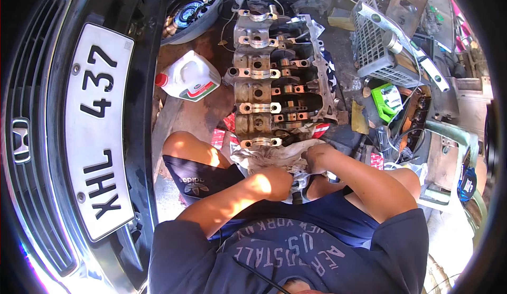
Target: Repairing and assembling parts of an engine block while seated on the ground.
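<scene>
My left hand (279,183) is closed in a fist in front of my lap, against a small dark metal part (297,187). Its fingertips are hidden, so what it holds cannot be made out. My right hand (316,157) has greasy, curled fingers closed on the right end of a stained white cloth (264,157). This cloth spreads between my knees, against the near end of an engine block (252,90). Along the block runs a row of metal bearing caps (260,108), with dark open cavities to their right.
A white jug (191,77) with a red cap stands left of the block. Behind it sits a black tub (193,32) holding metal parts. A car bumper (140,135) lines the left side. At right are a grey crate (374,45), a green box (386,103) and scattered tools.
</scene>
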`<state>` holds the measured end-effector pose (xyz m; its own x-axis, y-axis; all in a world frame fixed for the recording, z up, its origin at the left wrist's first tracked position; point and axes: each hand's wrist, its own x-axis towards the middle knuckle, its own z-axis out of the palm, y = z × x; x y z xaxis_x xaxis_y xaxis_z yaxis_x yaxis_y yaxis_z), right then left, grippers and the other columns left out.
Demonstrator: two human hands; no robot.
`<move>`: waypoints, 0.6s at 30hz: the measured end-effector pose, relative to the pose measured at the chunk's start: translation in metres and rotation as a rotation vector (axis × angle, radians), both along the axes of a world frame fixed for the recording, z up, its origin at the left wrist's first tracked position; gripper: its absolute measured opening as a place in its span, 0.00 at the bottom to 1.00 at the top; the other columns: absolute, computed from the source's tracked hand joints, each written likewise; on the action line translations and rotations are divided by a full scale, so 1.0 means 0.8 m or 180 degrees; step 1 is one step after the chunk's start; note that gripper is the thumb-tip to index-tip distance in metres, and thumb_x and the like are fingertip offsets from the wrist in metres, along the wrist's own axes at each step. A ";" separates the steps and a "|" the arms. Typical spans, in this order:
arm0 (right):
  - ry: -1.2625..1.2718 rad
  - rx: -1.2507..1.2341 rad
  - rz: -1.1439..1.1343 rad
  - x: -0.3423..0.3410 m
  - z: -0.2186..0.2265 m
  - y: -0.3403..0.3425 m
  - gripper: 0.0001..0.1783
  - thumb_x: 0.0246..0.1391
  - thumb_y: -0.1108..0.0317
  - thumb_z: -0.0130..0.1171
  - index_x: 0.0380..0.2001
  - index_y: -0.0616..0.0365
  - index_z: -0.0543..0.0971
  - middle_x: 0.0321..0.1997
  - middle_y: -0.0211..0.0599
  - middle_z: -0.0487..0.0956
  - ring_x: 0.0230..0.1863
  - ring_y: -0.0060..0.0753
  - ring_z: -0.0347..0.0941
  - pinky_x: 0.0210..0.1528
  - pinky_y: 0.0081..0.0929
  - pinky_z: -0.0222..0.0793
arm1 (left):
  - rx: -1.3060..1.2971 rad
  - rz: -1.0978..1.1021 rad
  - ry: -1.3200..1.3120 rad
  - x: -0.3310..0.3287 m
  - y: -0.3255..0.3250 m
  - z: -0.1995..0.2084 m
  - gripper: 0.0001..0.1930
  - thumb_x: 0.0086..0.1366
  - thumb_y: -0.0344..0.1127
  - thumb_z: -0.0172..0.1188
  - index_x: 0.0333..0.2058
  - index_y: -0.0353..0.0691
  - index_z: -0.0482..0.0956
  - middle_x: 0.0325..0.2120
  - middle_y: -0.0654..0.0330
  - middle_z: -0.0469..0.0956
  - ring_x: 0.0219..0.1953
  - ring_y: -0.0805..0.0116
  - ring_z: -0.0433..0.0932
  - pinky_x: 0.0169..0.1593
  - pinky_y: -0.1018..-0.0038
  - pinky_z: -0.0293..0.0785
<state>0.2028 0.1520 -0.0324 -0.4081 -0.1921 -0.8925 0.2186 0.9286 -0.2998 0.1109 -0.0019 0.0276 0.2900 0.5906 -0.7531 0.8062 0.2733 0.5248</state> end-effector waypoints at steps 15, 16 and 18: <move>0.1423 0.0459 -0.0401 -0.018 0.080 0.007 0.14 0.44 0.62 0.61 0.34 0.59 0.79 0.36 0.45 0.80 0.38 0.48 0.78 0.37 0.38 0.75 | 0.3248 0.2178 0.1852 -0.244 0.035 0.053 0.15 0.54 0.34 0.63 0.42 0.46 0.81 0.31 0.54 0.77 0.32 0.52 0.77 0.33 0.63 0.74; 0.1437 0.0462 -0.0407 -0.024 0.092 0.012 0.14 0.44 0.62 0.61 0.34 0.59 0.79 0.36 0.45 0.80 0.38 0.48 0.78 0.37 0.38 0.75 | 0.3257 0.2168 0.1860 -0.242 0.034 0.048 0.15 0.54 0.34 0.63 0.42 0.46 0.81 0.31 0.54 0.77 0.32 0.52 0.77 0.33 0.63 0.74; 0.1840 0.0059 -0.0847 -0.039 0.117 0.024 0.15 0.44 0.64 0.63 0.35 0.59 0.77 0.41 0.46 0.78 0.41 0.49 0.76 0.40 0.38 0.74 | 0.3405 0.2146 0.1985 -0.235 0.029 0.036 0.16 0.55 0.35 0.63 0.44 0.47 0.81 0.31 0.55 0.76 0.31 0.54 0.78 0.33 0.63 0.75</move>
<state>0.1717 0.1712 0.0612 -0.8566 -0.0044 -0.5160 0.2501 0.8711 -0.4227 -0.0772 0.0214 0.0562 -0.4839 0.8405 0.2437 0.8560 0.3966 0.3317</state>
